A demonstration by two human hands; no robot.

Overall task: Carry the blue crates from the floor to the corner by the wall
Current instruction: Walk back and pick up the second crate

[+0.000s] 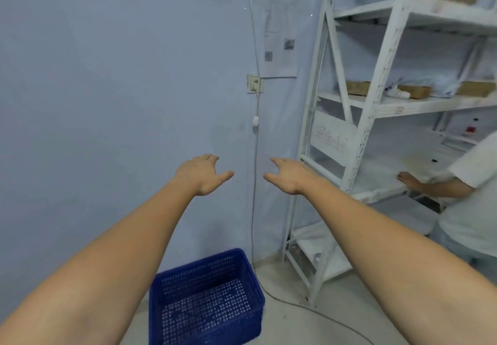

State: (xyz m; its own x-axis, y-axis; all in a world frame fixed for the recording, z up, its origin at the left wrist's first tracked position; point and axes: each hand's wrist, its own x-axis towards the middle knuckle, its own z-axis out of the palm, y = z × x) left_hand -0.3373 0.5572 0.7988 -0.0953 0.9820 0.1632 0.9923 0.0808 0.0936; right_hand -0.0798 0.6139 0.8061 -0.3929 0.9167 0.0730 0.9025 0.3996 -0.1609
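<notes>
Now: left hand [200, 173] & right hand [289, 176] both loose, fingers spread, grasping nothing, arms stretched fwd at chest height, apart. Blue crate [205, 297] sits upright on floor below them, close to wall [107, 89], beside white rack [357, 134]; prob. parked there as drop spot. Cable [254, 210] hangs from socket, trails along floor just right of crate. 2nd person [468, 199] at rack, far right.
</notes>
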